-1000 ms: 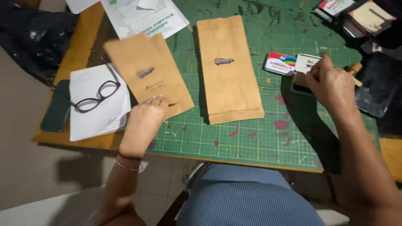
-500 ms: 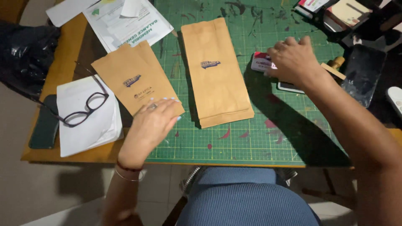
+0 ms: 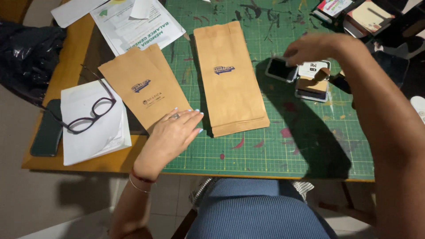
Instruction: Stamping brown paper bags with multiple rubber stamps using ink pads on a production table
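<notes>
Resting flat on the green cutting mat point(image 3: 310, 146), the left hand point(image 3: 170, 137) is lying palm down with its fingers stretched out and slightly spread, gripping nothing. Its fingertips are touching the lower corner of the left paper bag point(image 3: 144, 90), a brown bag lying tilted, partly on the mat and partly on the wooden table point(image 3: 66, 57). The right paper bag point(image 3: 230, 77) is lying straight on the mat just beside the left hand's fingertips, with a small blue stamped mark near its middle.

The right hand point(image 3: 316, 48) is hovering farther up the mat, fingers curled downward over a small ink pad point(image 3: 281, 69) with a dark open face. Whether the fingertips are pinching the pad or only touching its edge, I cannot tell. Just beside the pad, a wooden stamp point(image 3: 315, 82) is sitting on a second flat case.

To the left, a pair of dark glasses point(image 3: 90, 113) is lying on a white paper pad point(image 3: 95, 132), with a dark phone point(image 3: 46, 135) next to it at the table's edge. Printed sheets point(image 3: 137, 24) are lying at the top of the table, and a black bag point(image 3: 26, 48) is sitting beyond the left edge.
</notes>
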